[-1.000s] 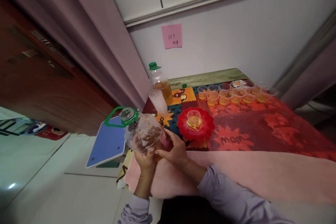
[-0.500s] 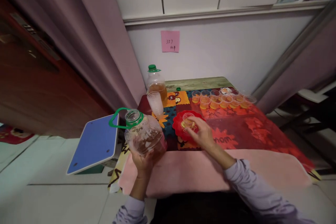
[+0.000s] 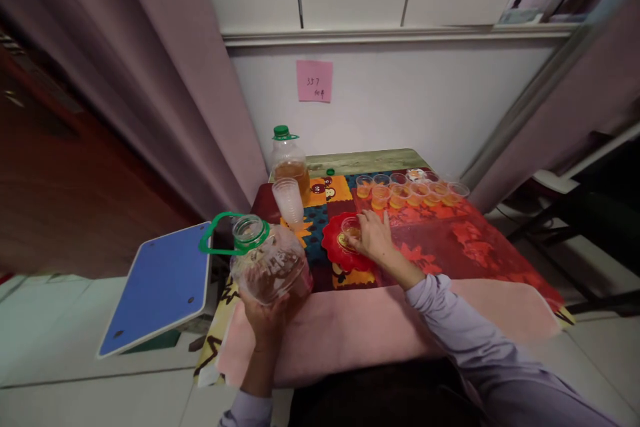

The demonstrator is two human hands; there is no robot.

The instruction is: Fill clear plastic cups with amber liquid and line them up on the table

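The left hand (image 3: 265, 317) grasps a clear, ribbed plastic jug (image 3: 273, 263) with green handle, tilted at the worktop's near left corner. Right of it, the right hand (image 3: 375, 237) has its fingers around a thin, round clear cup (image 3: 351, 228) on a scalloped red plate (image 3: 334, 240), near the front edge. These fingers partly hide the cup; their exact contact is unclear.

- Lighting: dim, flat indoor light; I cannot determine its source.
- Shadow: deepest on the door (image 3: 60, 180), left of frame.
- Distortion: my right sleeve (image 3: 480, 347) stretches toward lower right.
- Focus: slightly soft; my right hand (image 3: 374, 237) remains distinguishable.
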